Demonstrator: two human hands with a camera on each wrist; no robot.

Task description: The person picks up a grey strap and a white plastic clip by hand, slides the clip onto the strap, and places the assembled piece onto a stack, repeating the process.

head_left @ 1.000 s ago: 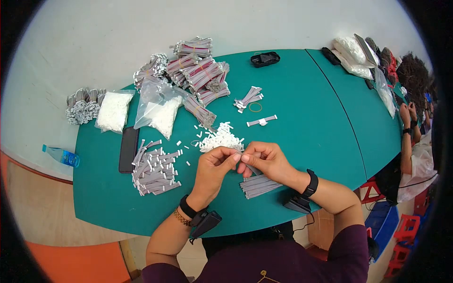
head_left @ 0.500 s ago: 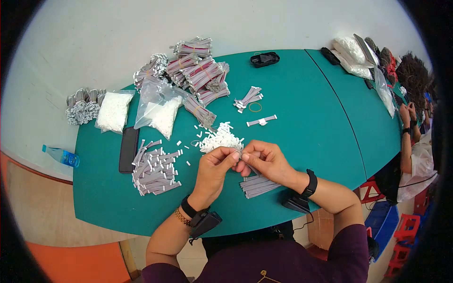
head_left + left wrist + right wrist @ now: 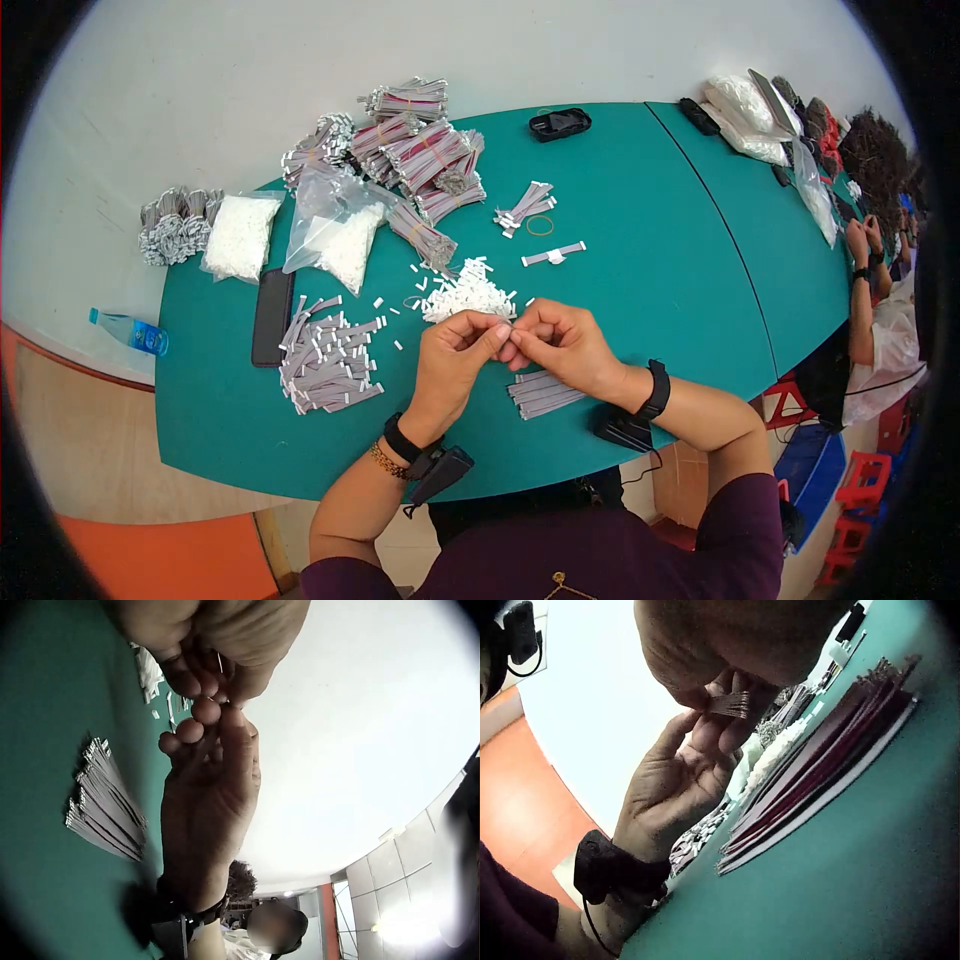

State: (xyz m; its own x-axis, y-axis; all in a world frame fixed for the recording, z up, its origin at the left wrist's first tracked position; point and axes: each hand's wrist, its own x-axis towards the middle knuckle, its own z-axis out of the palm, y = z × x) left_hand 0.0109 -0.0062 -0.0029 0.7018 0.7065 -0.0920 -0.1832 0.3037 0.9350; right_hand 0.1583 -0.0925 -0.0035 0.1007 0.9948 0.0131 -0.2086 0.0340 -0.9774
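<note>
My left hand (image 3: pixel 452 365) and right hand (image 3: pixel 573 348) meet fingertip to fingertip in front of a heap of small white connectors (image 3: pixel 468 292). Thumb and fingers of both pinch a grey flat ribbon cable; its frayed-looking strip (image 3: pixel 731 705) shows beneath the right hand in the right wrist view. Whatever sits at the very tips is hidden by the fingers. Close below the right hand lies a stack of grey ribbon cables (image 3: pixel 543 394). Left of the left hand is a loose pile of cables with white ends (image 3: pixel 330 360).
Rubber-banded cable bundles (image 3: pixel 430 155) and bags of white pieces (image 3: pixel 240 236) stand at the back left. A dark flat case (image 3: pixel 272 318) lies beside the loose pile. Beyond the hands are a white-ended cable (image 3: pixel 553 254) and a rubber band (image 3: pixel 540 226). Another person's hands (image 3: pixel 862 238) are at far right.
Both hands stay at nearly the same spot. The right hand has turned slightly, and the grey cable that showed under its fingers in the head view is now hidden.
</note>
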